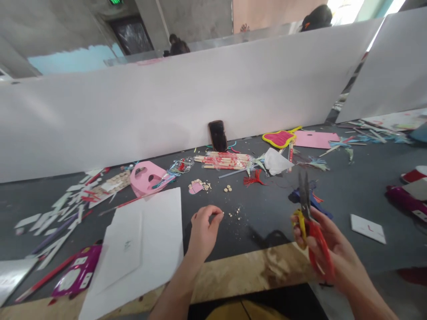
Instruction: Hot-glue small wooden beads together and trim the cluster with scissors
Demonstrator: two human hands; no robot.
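Observation:
My right hand (328, 251) grips a pair of scissors (305, 200) with red and yellow handles, blades pointing up and slightly apart. Thumb and fingertip are pinched together on my left hand (204, 231), just above the dark tabletop; a tiny pale speck shows at the tips, too small to name. Right beside that pinch lie small pale crumbs (237, 214). Farther back are a few beige bits (227, 189) and a pile of small beige pieces (203, 183) around a pink piece (195, 188). Dark blue material (295, 196) lies behind the scissors.
White sheets (160, 231) lie to the left, near a purple glue gun-like object (78, 271) and scattered white strips (63, 204). A phone (218, 134) leans on the white partition (167, 106) behind bagged sticks (227, 161). At right sits a white card (368, 228). People are beyond the partition.

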